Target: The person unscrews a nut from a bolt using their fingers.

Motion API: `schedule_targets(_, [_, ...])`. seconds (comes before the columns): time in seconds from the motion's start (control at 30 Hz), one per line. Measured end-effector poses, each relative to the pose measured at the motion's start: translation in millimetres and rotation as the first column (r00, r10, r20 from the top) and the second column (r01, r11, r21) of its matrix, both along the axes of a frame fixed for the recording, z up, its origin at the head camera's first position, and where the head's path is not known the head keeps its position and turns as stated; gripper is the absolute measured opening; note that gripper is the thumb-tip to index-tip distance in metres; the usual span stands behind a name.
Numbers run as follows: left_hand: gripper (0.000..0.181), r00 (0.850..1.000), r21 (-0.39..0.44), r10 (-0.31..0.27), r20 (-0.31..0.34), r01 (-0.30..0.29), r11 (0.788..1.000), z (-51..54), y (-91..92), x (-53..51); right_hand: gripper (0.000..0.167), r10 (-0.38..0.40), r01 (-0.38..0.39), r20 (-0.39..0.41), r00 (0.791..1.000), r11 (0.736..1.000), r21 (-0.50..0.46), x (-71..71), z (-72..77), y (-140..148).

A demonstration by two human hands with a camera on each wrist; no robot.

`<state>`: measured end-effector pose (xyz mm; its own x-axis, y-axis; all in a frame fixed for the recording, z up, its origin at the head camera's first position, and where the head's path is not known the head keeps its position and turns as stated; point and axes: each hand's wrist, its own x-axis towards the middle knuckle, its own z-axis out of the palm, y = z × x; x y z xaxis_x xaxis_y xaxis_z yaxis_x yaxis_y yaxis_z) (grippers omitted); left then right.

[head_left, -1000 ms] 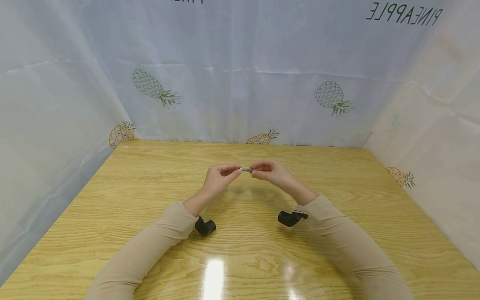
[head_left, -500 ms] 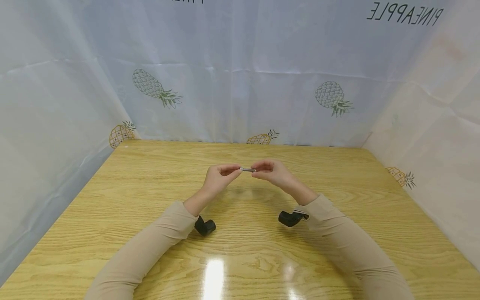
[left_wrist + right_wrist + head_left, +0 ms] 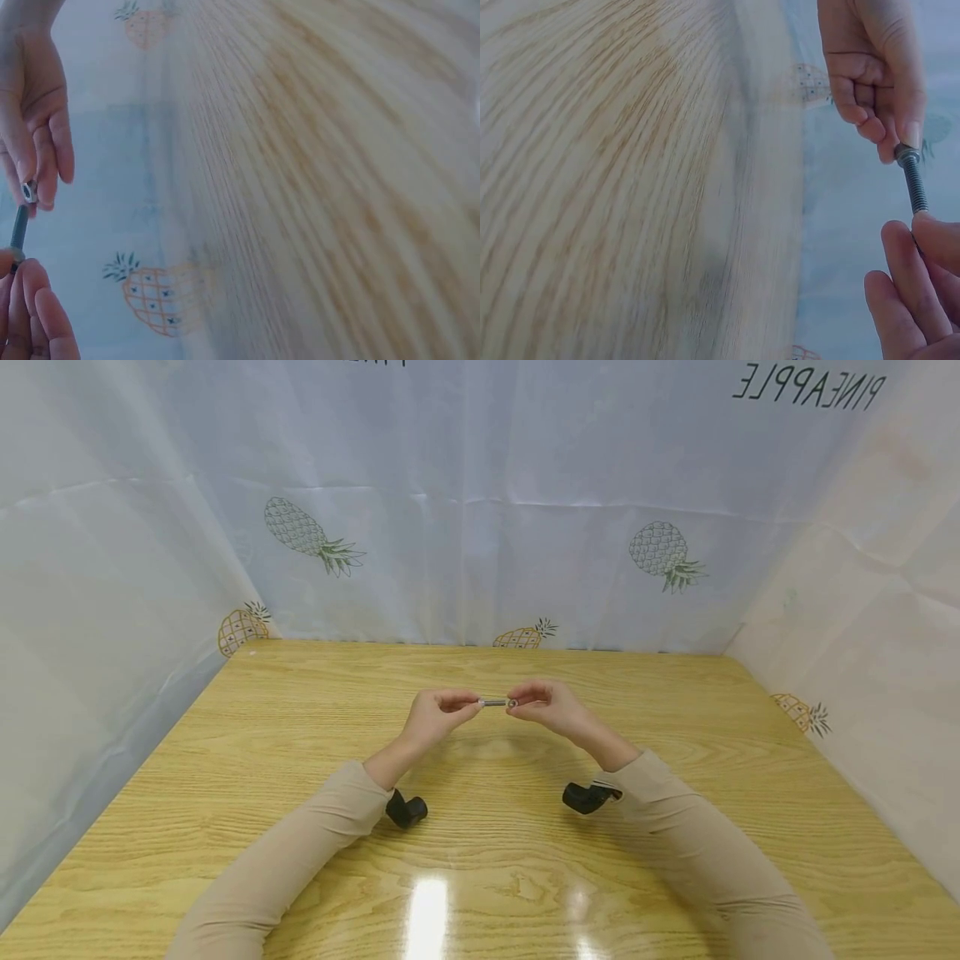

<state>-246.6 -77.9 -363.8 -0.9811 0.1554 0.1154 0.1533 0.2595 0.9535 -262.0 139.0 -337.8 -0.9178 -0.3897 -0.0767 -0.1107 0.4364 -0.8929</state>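
My left hand (image 3: 433, 720) pinches a metal bolt (image 3: 493, 702) by its head, the threaded shank pointing right. In the right wrist view the bolt (image 3: 915, 182) shows its threads, with a collar close under the head. Thumb and fingers of my right hand (image 3: 551, 707) pinch a small metal nut (image 3: 512, 703). Its hole shows in the left wrist view, where the nut (image 3: 29, 192) sits just off the bolt's tip (image 3: 22, 214) with a thin gap. Both hands are raised over the table. In the right wrist view my right fingers hide the nut.
A wood-grain table (image 3: 480, 860) lies beneath the hands. White curtains with pineapple prints (image 3: 465, 568) hang behind it and along both sides. A black wrist mount sticks out from the left cuff (image 3: 407, 810) and another from the right cuff (image 3: 587, 797).
My right hand has shifted slightly right, away from the bolt. The nut has turned so that its hole shows, and more of the shank's end is visible. My left hand has barely moved.
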Motion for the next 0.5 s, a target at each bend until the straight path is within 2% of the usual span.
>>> schedule_targets(0.5, [0.027,1.000,-0.095,-0.024,0.014,0.025,0.995,-0.7,-3.1,-1.9,0.038,0.019,-0.014,-0.073,0.997,0.997,0.069,-0.9,-5.1,11.4])
